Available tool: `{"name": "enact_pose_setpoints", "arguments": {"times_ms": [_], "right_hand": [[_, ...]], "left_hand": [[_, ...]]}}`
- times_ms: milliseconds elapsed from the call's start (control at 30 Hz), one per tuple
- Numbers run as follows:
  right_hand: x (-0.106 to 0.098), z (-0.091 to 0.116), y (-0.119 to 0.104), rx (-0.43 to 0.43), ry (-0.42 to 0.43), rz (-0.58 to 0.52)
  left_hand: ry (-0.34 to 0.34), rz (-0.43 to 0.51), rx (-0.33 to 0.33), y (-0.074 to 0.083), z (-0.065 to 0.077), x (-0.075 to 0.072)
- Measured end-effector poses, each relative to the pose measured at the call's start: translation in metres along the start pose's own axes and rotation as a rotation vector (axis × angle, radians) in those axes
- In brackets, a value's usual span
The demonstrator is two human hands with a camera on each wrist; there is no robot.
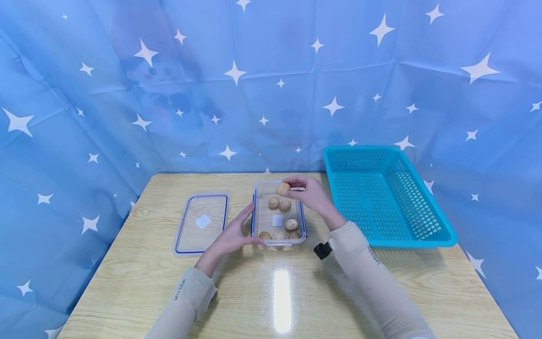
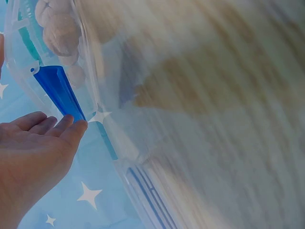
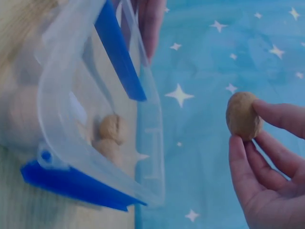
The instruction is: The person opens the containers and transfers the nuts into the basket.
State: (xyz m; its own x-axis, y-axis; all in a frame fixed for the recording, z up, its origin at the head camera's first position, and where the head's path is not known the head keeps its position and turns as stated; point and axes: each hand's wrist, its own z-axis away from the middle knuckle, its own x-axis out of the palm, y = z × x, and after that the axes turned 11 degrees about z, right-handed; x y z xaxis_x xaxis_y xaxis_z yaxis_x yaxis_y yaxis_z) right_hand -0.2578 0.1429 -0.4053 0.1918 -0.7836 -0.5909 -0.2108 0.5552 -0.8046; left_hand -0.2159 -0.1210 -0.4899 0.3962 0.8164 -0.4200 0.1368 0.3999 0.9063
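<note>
My right hand [image 1: 311, 192] pinches a walnut [image 3: 242, 117] between thumb and fingertips, held over the far end of a clear plastic box [image 1: 270, 188] with blue clasps. Several more walnuts [image 1: 274, 203] lie inside that box, some in the middle and some along its near wall. On the box's left side rests my left hand [image 1: 230, 239], its fingers stretched along the wall and its thumb at the near corner. From the left wrist view, those fingertips touch a blue clasp [image 2: 61, 93] that hangs at the box's side.
A clear lid [image 1: 202, 207] with a blue seal lies on the wooden table [image 1: 139, 273] left of the box. At the right stands a large turquoise basket [image 1: 364, 195] with perforated walls. Behind the table hangs a blue curtain [image 1: 271, 94] with white stars.
</note>
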Motion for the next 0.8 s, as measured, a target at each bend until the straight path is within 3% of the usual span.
{"name": "enact_pose_setpoints", "arguments": {"times_ms": [200, 500, 800], "right_hand": [[-0.019, -0.001, 0.0, -0.023, 0.036, 0.0], [-0.049, 0.001, -0.001, 0.037, 0.071, 0.024], [-0.075, 0.001, 0.012, 0.09, 0.168, 0.105]], "left_hand": [[-0.002, 0.007, 0.009, 0.003, 0.001, -0.001], [-0.004, 0.0, -0.001, 0.002, 0.001, -0.001], [-0.007, 0.002, 0.004, 0.003, 0.002, -0.001]]}}
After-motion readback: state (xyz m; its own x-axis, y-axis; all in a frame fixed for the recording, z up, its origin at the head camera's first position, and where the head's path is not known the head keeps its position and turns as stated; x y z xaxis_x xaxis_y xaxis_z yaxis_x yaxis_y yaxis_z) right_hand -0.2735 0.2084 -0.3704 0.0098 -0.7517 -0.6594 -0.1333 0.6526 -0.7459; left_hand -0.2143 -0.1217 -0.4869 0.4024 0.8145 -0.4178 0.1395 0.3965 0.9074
